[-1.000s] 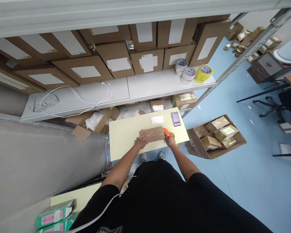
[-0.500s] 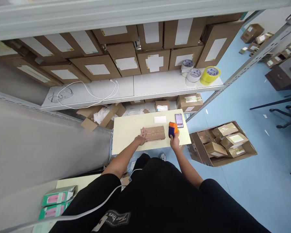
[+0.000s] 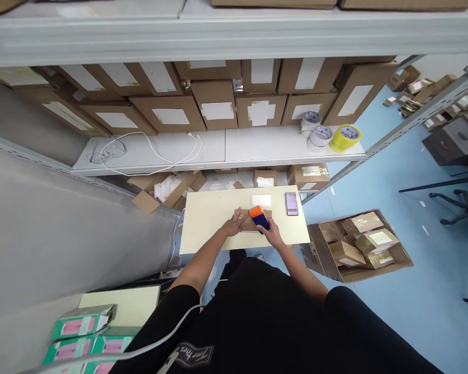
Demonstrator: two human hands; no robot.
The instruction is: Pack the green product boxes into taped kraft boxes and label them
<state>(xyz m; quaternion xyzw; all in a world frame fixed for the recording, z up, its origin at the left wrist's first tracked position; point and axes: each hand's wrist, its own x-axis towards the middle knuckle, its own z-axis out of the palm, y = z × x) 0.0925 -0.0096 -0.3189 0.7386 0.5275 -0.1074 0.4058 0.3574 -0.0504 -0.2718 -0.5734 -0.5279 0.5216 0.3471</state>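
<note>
A small brown cardboard box (image 3: 246, 222) lies flat on the cream tabletop (image 3: 203, 223). My left hand (image 3: 234, 224) rests on the box's left end with its fingers spread. My right hand (image 3: 272, 232) is closed around an orange and dark blue tape dispenser (image 3: 259, 218), tilted over the right part of the box and hiding some of it. Whether the dispenser touches the box I cannot tell. A white label sheet (image 3: 261, 200) lies just behind the box, and a phone (image 3: 291, 203) with a lit screen lies to the right.
Tape rolls (image 3: 320, 136) and a white cable (image 3: 156, 156) sit on the shelf (image 3: 257, 148) behind the table, before stacked cartons (image 3: 167, 117). An open carton (image 3: 315, 254) holding several taped boxes stands right on the blue floor. Green-and-pink boxes (image 3: 76, 327) are at lower left.
My right hand has brought the tape dispenser left from beside the phone to over the box. My left hand stays at the box's left end. The view has tilted up slightly.
</note>
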